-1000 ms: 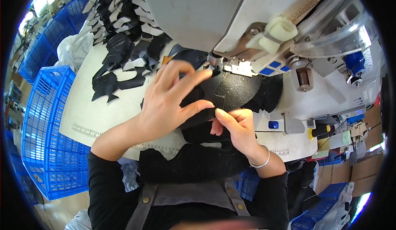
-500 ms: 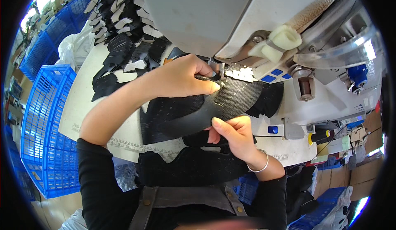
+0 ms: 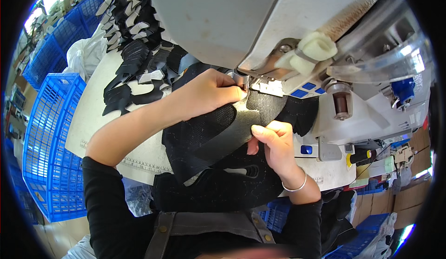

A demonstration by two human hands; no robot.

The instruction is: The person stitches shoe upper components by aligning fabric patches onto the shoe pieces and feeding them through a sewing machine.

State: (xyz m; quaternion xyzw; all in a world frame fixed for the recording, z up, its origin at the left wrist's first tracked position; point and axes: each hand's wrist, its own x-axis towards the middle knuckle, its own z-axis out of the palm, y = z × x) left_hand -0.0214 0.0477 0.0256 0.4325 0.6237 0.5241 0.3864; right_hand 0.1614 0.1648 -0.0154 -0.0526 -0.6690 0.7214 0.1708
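A black mesh shoe upper piece point(image 3: 204, 140) lies under the head of a grey sewing machine point(image 3: 218, 22). My left hand point(image 3: 216, 91) presses the piece close beside the presser foot point(image 3: 240, 78), its thumb and fingers closed on the material. Lower right, my right hand point(image 3: 276, 142) pinches the near edge of the same piece between thumb and fingers. A smooth dark band runs across the mesh, lit brightly near the needle area. More black pieces point(image 3: 223, 191) hang over the table edge by my body.
Stacks of black and pale cut pieces point(image 3: 134, 22) lie at the far left of the table. Blue plastic crates point(image 3: 55, 147) stand left of it. A bobbin winder-like spool point(image 3: 341, 103) and a yellow-black thread cone point(image 3: 362, 156) are at the right.
The shoe upper piece has turned and shifted under the machine, its lower end swinging toward me. My right hand has moved slightly right and up; my left stays near the presser foot.
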